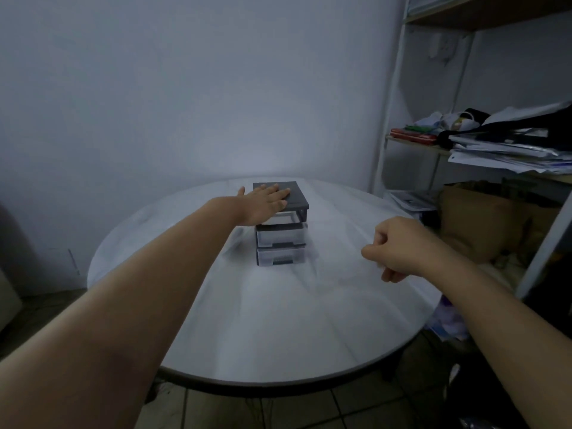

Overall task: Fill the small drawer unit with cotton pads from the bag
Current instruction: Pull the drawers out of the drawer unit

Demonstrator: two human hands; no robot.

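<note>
Shows a small drawer unit [280, 230] upright near the middle of a round tabletop [278, 320], smooth, white and faintly glossy, edged with a thin dark rim. Boxy and square-cornered, with a matte dark-grey top plate and frame. Two lower drawers of clear, slightly frosted plastic, each with a dark recessed pull at the front. Top slot paler and partly hidden behind the wrist, too unclear to tell drawer from bare slot.

Lays the left grip [266, 202] flat on the unit's top plate, palm down, fingers straight and close together, thumb spread toward the wall, covering the plate's left part. Holds the right grip [399, 249] above the tabletop, off to the right of the unit and apart from it, fingers curled into a loose fist with nothing seen inside. Bare forearms reaching in from the lower corners.

Behind, a plain pale wall. At right, a white metal shelf [390, 113] stacked with loose papers [501, 153], folded cloth and dark bags, with a brown paper bag [476, 218] beneath. Below the tabletop's right edge, a pale, purple-tinted bag [447, 317], too blurred to read. Dark tiled floor [278, 410] underneath.
</note>
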